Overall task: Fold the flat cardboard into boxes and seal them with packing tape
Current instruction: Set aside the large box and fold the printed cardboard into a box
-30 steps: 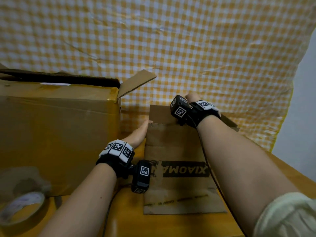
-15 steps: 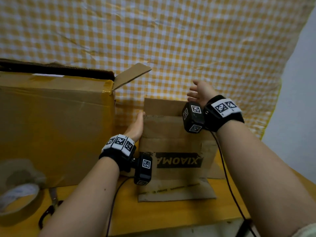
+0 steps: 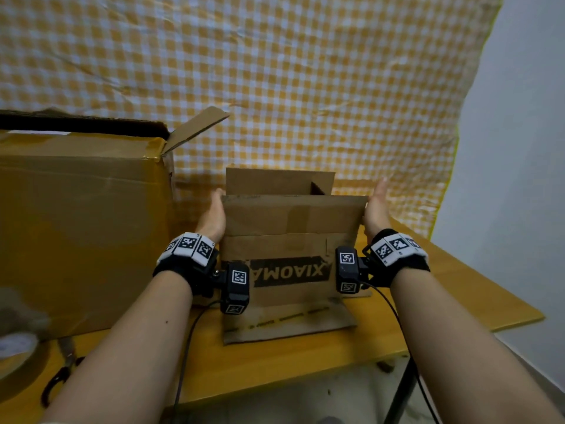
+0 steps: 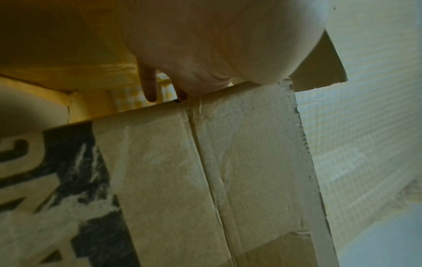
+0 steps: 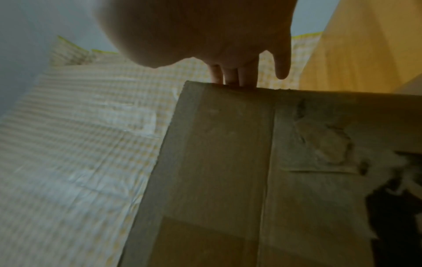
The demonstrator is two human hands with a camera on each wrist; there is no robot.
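Both palms flat, fingers straight: left hand (image 3: 214,220) presses left side of small cardboard box (image 3: 290,240), right hand (image 3: 376,211) presses right side; nothing pinched. Box stands upright on wooden table (image 3: 458,289), squared open, top flaps up, bottom flap splayed toward person. Judgement: squeeze evenly to keep corners square, then fold bottom flaps before taping. Tape roll (image 3: 16,347) and scissors (image 3: 62,374) lie at left table edge. Large taped carton (image 3: 82,228) just beside left. Yellow gingham cloth (image 3: 275,87) hangs behind; pale wall right.
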